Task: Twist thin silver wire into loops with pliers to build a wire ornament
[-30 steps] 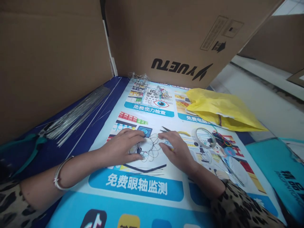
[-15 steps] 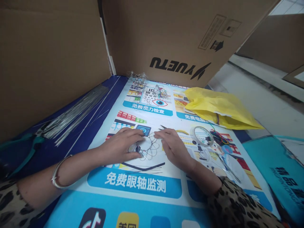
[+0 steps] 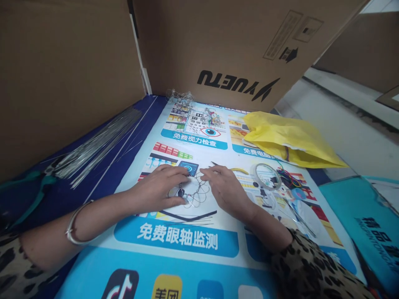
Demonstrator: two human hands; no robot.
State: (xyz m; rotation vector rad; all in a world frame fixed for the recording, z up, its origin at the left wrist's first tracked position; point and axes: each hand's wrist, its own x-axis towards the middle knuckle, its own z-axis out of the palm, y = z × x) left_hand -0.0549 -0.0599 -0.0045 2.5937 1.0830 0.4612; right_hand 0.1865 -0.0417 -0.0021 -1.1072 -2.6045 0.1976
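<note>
Between my hands lies a thin wire ring with petal-like loops [image 3: 197, 194], flat on the printed sheet. My left hand [image 3: 162, 187] grips its left side, with the thumb below and the fingers above, curved toward each other. At the upper right edge of the ring, my right hand [image 3: 227, 192] has its fingertips pinched together on the wire; exactly what they pinch is too small to make out. Loose straight wires [image 3: 190, 221] lie just below the ring. Behind the right fingers, a dark pointed tip [image 3: 214, 163] of a tool shows.
Green-handled pliers [image 3: 40, 187] and a bundle of straight wires [image 3: 99, 145] lie at left. A tape roll [image 3: 267, 167], coloured cords [image 3: 289, 176], tweezers [image 3: 301, 218] and a yellow bag [image 3: 293, 135] are at right. Wire pieces [image 3: 211, 118] lie behind; cardboard walls [image 3: 199, 45] stand beyond.
The view has shifted slightly. Both hands stay at the wire ring in nearly the same pose, with the right fingertips a touch farther left.
</note>
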